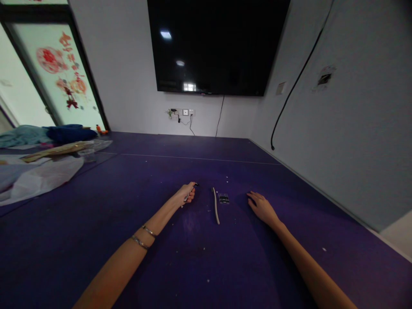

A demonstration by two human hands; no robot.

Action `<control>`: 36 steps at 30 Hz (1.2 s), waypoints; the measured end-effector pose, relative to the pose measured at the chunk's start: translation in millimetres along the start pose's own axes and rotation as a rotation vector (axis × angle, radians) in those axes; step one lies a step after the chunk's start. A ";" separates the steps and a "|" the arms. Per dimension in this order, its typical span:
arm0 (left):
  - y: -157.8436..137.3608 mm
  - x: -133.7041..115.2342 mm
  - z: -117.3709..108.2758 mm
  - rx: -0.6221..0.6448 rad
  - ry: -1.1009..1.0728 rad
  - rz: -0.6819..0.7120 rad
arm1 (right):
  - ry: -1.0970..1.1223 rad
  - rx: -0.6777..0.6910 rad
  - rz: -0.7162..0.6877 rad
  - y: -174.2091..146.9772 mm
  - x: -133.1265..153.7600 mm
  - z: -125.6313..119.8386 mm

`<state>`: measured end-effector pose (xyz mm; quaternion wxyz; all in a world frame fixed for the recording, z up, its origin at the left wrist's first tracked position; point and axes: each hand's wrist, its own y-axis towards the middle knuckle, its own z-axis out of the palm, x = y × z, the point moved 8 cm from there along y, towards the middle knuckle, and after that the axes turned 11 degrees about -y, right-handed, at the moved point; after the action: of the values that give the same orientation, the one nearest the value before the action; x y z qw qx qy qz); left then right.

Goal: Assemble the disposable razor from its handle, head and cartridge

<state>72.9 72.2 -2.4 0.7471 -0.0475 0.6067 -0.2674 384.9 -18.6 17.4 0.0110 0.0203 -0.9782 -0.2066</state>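
Beside the cable [216,208], our left hand [187,191] seemingly readies a gripped tool [186,198]; steadying likely needs our loosely spread right hand [263,210].

Left fingers [192,193] grip tool [186,198]; right fingers [253,197] near small square piece [224,198].

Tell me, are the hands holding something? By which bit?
The left hand holds a small tool around its middle, mostly hidden; the right hand holds nothing.

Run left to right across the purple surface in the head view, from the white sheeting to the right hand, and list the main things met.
White sheeting → left hand → thin pale strip → small dark rectangular piece → right hand.
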 end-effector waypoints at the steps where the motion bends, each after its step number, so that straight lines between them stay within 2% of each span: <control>1: -0.6 -0.4 0.3 0.001 0.000 0.001 | -0.002 0.002 -0.001 0.1 0.4 -0.2; 6: -5.6 -4.3 4.7 0.006 -0.003 0.017 | -0.003 0.002 0.000 -0.7 1.2 -0.9; 12: -18.4 -24.4 17.5 0.024 -0.044 0.186 | 0.105 -0.009 0.029 4.9 1.4 -9.5; 15: -28.7 -36.9 28.7 0.061 -0.018 0.334 | 0.293 -0.091 0.045 18.0 19.4 -32.2; 17: -38.4 -44.9 39.6 0.105 0.037 0.459 | 0.540 -0.114 0.056 28.9 40.8 -48.3; 21: -57.2 -46.6 64.7 0.232 0.083 0.562 | 1.107 0.045 0.181 44.8 91.9 -61.8; 24: -68.3 -45.3 75.7 0.264 0.077 0.607 | 1.367 0.126 0.267 46.6 123.5 -69.6; 29: -78.1 -40.1 86.8 0.293 0.073 0.651 | 1.518 0.168 0.277 44.6 148.7 -77.9; 36: -84.3 -33.1 97.3 0.320 0.079 0.660 | 1.556 0.131 0.251 45.7 145.8 -77.1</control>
<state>130.7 -9.2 85.3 0.7672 0.2786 0.5681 -0.1054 240.0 -14.3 108.3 0.7141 0.0489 -0.6946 -0.0723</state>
